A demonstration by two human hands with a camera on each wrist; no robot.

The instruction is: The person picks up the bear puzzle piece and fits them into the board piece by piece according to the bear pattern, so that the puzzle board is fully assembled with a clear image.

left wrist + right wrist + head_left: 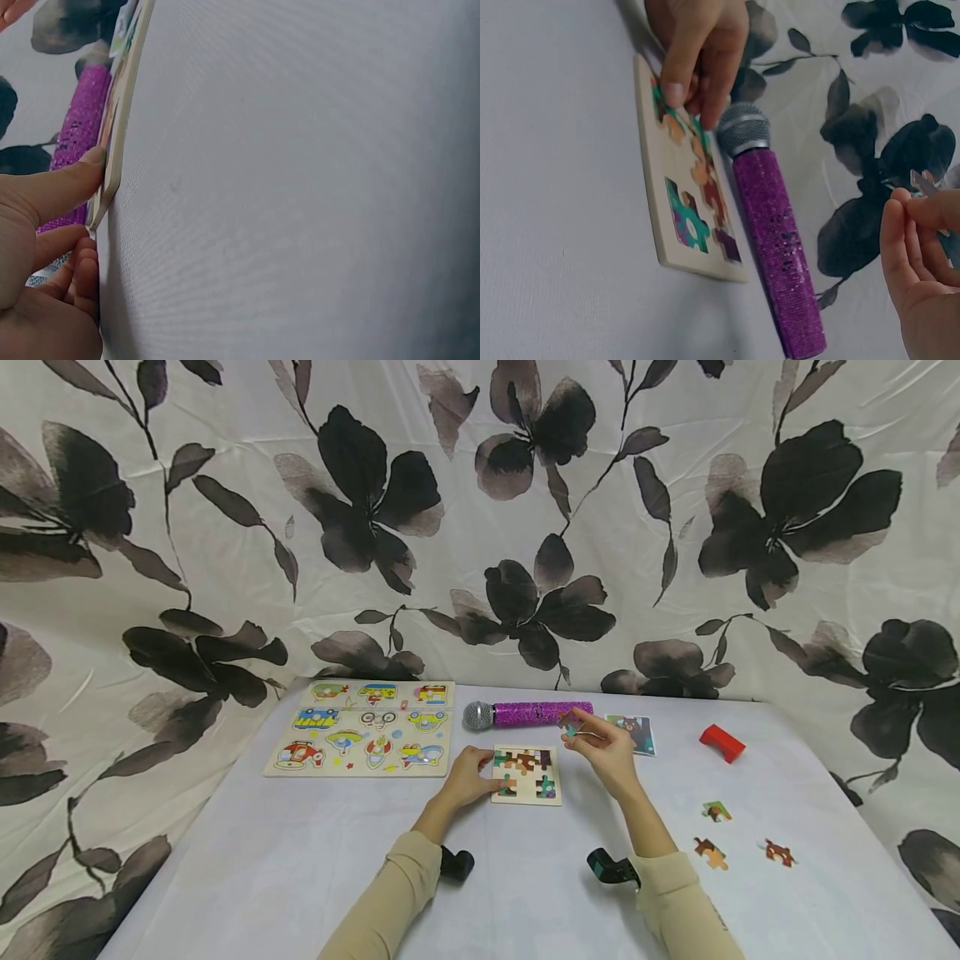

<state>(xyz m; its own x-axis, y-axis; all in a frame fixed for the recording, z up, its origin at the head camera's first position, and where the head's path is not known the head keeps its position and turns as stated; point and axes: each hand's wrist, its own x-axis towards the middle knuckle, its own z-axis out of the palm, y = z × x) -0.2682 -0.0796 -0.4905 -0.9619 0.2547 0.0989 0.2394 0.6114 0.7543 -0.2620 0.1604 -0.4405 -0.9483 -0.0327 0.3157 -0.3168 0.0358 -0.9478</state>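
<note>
A small wooden puzzle board (527,799) lies on the table with several jigsaw pieces set in it. My left hand (472,777) grips its left edge; in the left wrist view the thumb (71,184) lies over the board's face and the fingers curl at its corner. Above the board's upper right corner, my right hand (606,752) pinches a jigsaw piece (570,723) between thumb and fingertips. That piece (924,182) shows edge-on in the right wrist view, partly covered by the fingers.
Behind the board lies a glittery purple microphone (532,714). A picture card (643,735) is partly behind my right hand. Loose jigsaw pieces (711,853) and a red block (722,743) lie to the right. A larger vehicle puzzle board (360,727) stands back left.
</note>
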